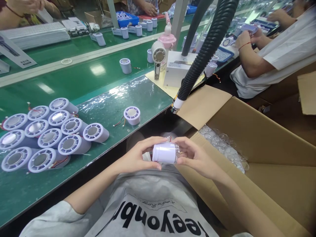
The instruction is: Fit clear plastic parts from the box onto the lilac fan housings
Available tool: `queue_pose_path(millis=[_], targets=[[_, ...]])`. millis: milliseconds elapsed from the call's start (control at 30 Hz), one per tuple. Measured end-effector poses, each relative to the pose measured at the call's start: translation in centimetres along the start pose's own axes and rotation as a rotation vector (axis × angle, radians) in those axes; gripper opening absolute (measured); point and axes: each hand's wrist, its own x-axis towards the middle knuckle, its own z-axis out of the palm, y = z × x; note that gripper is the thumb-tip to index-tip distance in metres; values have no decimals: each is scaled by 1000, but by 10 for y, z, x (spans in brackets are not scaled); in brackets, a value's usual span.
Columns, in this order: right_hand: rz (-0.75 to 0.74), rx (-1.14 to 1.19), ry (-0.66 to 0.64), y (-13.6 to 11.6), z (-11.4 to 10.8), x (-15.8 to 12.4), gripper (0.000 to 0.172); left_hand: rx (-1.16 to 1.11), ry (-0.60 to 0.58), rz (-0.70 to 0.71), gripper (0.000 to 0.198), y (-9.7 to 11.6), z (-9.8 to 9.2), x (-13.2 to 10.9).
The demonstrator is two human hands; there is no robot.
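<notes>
Between both hands, in front of my shirt, lies a lavender cylindrical fan housing (pixel 165 152) on its side. My left hand (pixel 145 152) grips its left end, thumb below and fingers above. At the other end my right hand (pixel 191 153) pinches a clear plastic ring or cover (pixel 177 153) against the housing. A bit of red wire shows above it. A single housing (pixel 132 115) with red wires stands on the bench edge nearby. To the left, several more housings (pixel 50 137) form a cluster with round metallic centres facing up.
An open cardboard box (pixel 278 164) on my right holds clear plastic pieces (pixel 222 144). A black corrugated hose (pixel 204 49) hangs over the bench beside a white box-shaped device (pixel 179 67) and a handheld fan (pixel 158 56). A co-worker's arms (pixel 256 56) are at the right.
</notes>
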Motion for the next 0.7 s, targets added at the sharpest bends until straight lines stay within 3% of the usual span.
queue_pose_path(millis=[700], targets=[[307,396,20,16,14,9,55,34,-9,122,78,-6,-1,-1]])
